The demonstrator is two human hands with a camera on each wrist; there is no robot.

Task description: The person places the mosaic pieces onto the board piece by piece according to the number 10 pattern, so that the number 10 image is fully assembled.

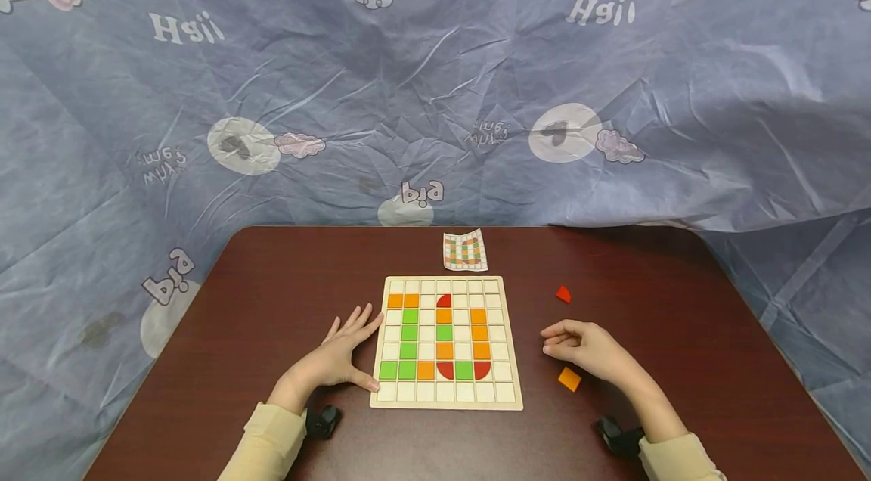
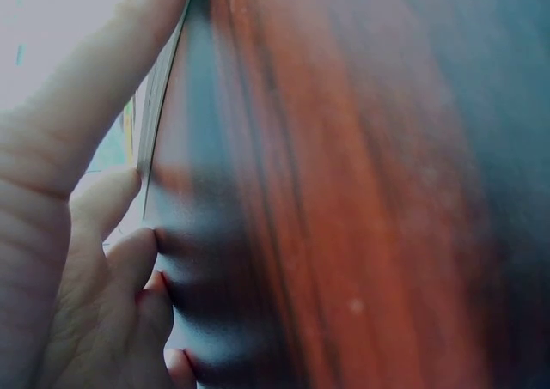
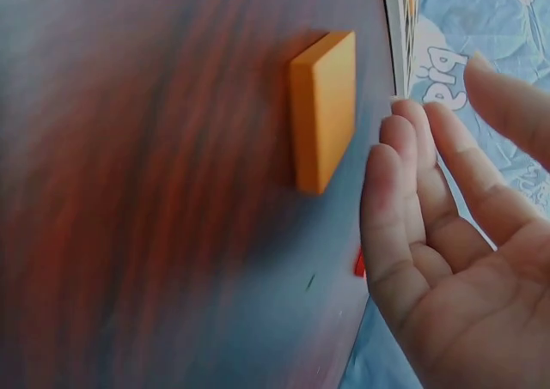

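A pale square grid board [image 1: 445, 392] lies on the table, with green, orange and red pieces set in its cells. My left hand [image 1: 331, 358] spreads its fingers along the board's left side, thumb and forefinger at the edge. In the left wrist view the left hand [image 2: 99, 312] has its fingertips low by the table. To the right of the board, my right hand [image 1: 590, 350] hovers with loosely bent fingers and nothing between them. Just nearer than it lies an orange square tile [image 1: 569, 379], also large in the right wrist view. A red quarter-round piece [image 1: 563, 294] lies farther back.
Behind the board rests a small paper card [image 1: 466, 251] printed with a coloured grid pattern. The dark red-brown table [image 1: 306, 262] reaches back to a blue-grey cartoon-printed cloth [image 1: 381, 65]. Black straps with a small device sit on both wrists.
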